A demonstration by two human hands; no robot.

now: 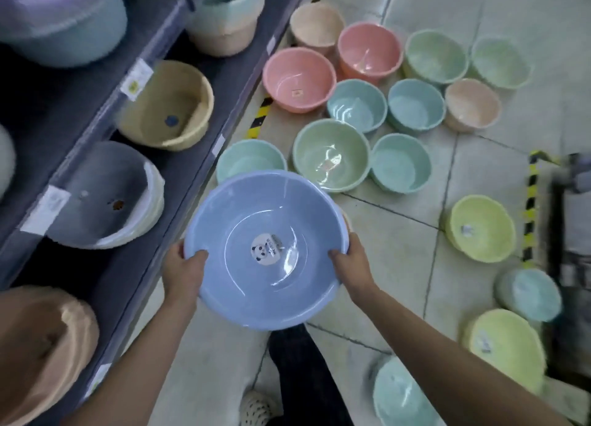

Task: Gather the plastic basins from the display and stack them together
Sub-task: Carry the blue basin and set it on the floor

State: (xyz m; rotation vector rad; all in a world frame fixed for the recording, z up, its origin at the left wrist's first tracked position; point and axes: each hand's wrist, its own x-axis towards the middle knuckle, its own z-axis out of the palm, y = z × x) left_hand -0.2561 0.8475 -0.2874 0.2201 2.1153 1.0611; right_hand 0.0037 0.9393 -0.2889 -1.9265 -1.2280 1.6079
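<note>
Holding blue basin point(267, 249) in the air over the floor point(399, 265), beside shelf point(134, 265). Left grip point(184, 273) and right grip point(350, 262) clamp opposite rim edges, thumbs inside. Mouth up, tilted slightly toward viewer; round, no long axis. Judged light, semi-rigid, slick; hold at rim.

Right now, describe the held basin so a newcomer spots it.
Right of the grey shelving, above the tiled floor, the left hand and right hand hold one basin by opposite rims. Unlike the floor basins, it is periwinkle blue with a central panda sticker.
</note>
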